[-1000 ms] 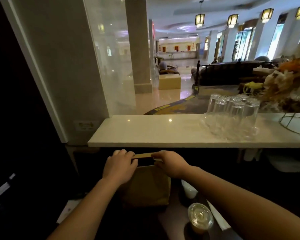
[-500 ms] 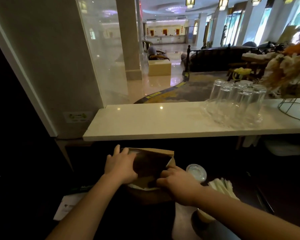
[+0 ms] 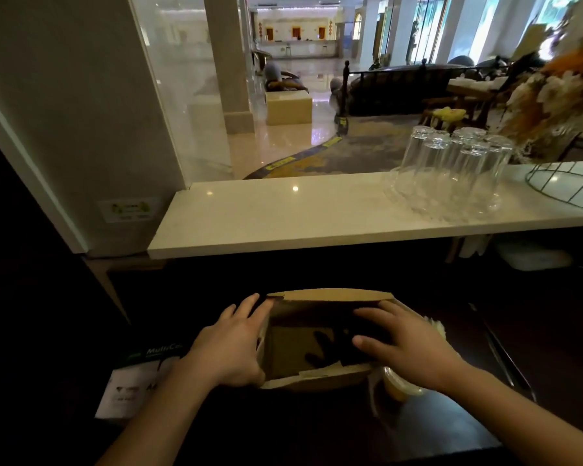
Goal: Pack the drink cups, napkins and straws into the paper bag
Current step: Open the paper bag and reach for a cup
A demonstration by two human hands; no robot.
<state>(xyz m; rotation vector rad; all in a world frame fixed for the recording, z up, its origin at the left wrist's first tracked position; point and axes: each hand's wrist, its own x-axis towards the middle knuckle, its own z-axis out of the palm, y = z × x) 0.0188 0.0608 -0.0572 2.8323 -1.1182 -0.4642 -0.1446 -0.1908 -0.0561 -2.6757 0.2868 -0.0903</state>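
Paper bag [image 3: 317, 341] is standing open-mouthed on the dark lower work surface [image 3: 317, 428], at about six o'clock in the view and just below the white marble counter [image 3: 283, 216], which is stretching across the middle from nine to three o'clock. That counter is carrying a cluster of upturned clear glasses [image 3: 451, 169] at two o'clock and a wire basket [image 3: 566, 186] at three o'clock, partly cut off by the edge. Beyond it, a bright lobby is showing through glass.

Left hand [image 3: 229, 344] is pressing flat against the bag's left wall at its rim, fingers spread and extended, not clenched around anything. Right hand [image 3: 404, 344] is reaching across the bag's right rim, fingers spread over the opening, thumb at the inside edge; whether it is pinching the paper I cannot tell.

Lidded drink cup [image 3: 398, 388] is sitting just beside the bag at its four o'clock corner, partly hidden under the right wrist. White napkins [image 3: 435, 326] are peeking out at the bag's three o'clock side. Printed white packaging [image 3: 132, 388] is lying at the bag's eight o'clock, near the left forearm.
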